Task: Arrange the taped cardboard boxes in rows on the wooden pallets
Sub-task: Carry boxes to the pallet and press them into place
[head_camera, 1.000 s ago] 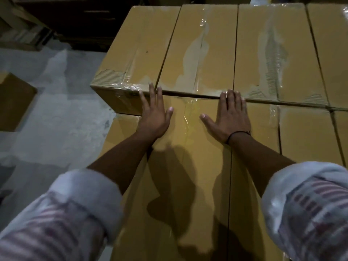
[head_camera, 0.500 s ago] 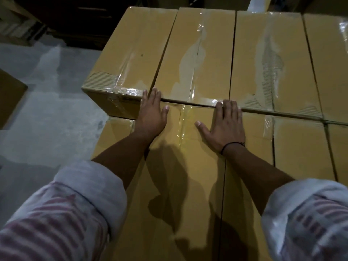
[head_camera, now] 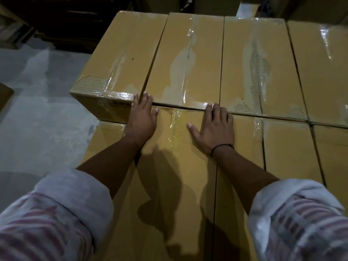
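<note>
A long taped cardboard box (head_camera: 175,176) lies in front of me, butted end-on against a far row of taped boxes (head_camera: 186,59). My left hand (head_camera: 142,119) and my right hand (head_camera: 214,129) both lie flat on its top near the far end, fingers straight, fingertips reaching the seam with the far row. More boxes (head_camera: 290,147) lie alongside it on the right. The far-left box (head_camera: 122,59) juts out past the near row. The pallets are hidden under the boxes.
Grey concrete floor (head_camera: 41,117) lies to the left. A lower box (head_camera: 105,136) shows under the near row's left edge. Another cardboard piece (head_camera: 4,95) sits at the far left edge. Dark stacked material (head_camera: 71,21) stands at the back left.
Both hands have slid forward along the box top until the fingertips meet the far row. The near box now sits tight against that row.
</note>
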`<state>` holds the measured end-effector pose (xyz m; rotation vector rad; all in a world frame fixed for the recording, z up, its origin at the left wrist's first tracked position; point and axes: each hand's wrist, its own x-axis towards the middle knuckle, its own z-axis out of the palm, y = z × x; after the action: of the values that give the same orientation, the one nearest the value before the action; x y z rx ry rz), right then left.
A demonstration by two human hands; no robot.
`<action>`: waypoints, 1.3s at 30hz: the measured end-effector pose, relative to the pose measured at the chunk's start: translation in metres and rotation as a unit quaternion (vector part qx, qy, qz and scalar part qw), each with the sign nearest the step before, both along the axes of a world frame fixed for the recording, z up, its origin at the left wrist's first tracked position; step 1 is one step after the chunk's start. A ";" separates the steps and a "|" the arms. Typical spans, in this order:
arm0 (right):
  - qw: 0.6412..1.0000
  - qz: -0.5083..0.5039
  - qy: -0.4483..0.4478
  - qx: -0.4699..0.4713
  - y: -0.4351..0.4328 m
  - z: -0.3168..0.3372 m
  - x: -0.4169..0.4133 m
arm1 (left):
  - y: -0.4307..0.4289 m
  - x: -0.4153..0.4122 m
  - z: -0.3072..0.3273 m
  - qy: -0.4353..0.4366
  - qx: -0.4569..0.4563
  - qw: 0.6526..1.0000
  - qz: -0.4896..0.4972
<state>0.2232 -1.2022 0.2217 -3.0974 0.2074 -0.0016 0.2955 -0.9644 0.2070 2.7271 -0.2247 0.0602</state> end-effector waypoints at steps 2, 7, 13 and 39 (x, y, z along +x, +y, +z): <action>1.000 0.001 -0.002 -0.008 0.001 0.001 -0.002 | 0.000 0.000 0.000 -0.002 0.008 1.000 0.001; 1.000 -0.003 0.001 -0.003 0.000 -0.002 -0.001 | -0.001 0.000 -0.001 0.000 0.012 1.000 -0.008; 1.000 0.015 0.015 -0.013 -0.004 -0.010 0.005 | -0.003 0.000 0.003 -0.011 0.005 1.000 -0.012; 0.984 0.085 0.121 0.097 0.210 0.041 -0.239 | 0.159 -0.351 0.039 0.160 0.065 0.982 -0.077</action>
<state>-0.0160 -0.9917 0.2626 -2.9022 -0.0486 0.3775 -0.0554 -0.8058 0.2464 2.7858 -0.3555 -0.4477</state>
